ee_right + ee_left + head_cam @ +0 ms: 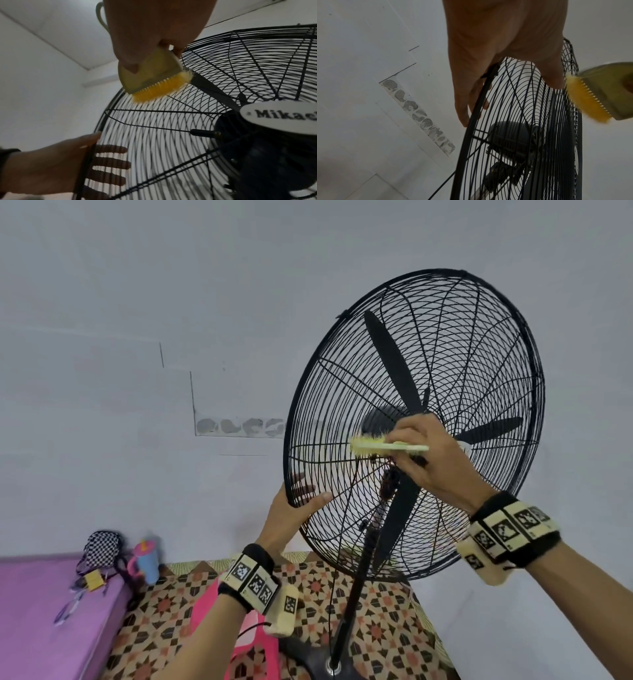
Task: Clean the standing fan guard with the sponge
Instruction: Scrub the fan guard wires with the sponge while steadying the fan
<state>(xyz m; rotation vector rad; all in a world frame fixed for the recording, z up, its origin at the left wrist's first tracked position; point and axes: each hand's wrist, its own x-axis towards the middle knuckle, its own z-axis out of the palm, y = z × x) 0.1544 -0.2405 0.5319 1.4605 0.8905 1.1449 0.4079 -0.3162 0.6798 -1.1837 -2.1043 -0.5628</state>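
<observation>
Up against the black wire fan guard [445, 344], the right hand [431, 460] has its grip clenched round a yellow bristled scrubber [373, 447], bristles pressed to the front wires left of the hub. Left hand [291, 515] grasps the guard's lower-left rim, thumb in front, fingers behind, likely steadying it. No containers hold anything I can see.
</observation>
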